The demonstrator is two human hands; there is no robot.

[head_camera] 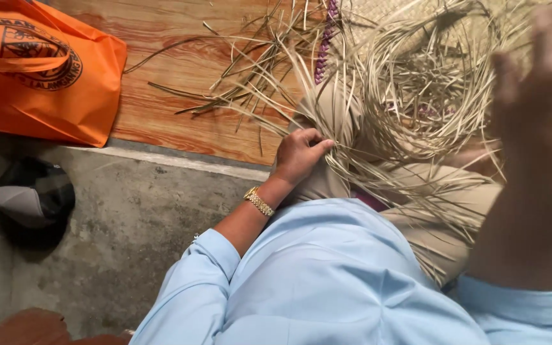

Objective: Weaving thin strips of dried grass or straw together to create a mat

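On your lap, your left hand [301,153] pinches straw strips [378,176] that run rightward toward your raised, blurred right hand [538,96], grip unclear.

Home-style floor workspace for hand weaving, prob. a house porch or room edge, not a factory.

Signs: person sits on the floor, no bench or machine w/ them. At 12 o'clock, wood-grain floor covering [180,96] w/ loose dried straw strips [250,83] strewn over it; at 1–2 o'clock a half-woven straw piece [416,83] w/ a purple woven edge [324,45]. From 9 to 7 o'clock, a bare rough cement floor [129,236] one step below the wood-look part. At 10 o'clock an orange cloth tote bag [39,70] lies flat; at 8 o'clock a dark cap w/ grey brim [30,198] on the cement. Household odds & raw material together = domestic craft spot.
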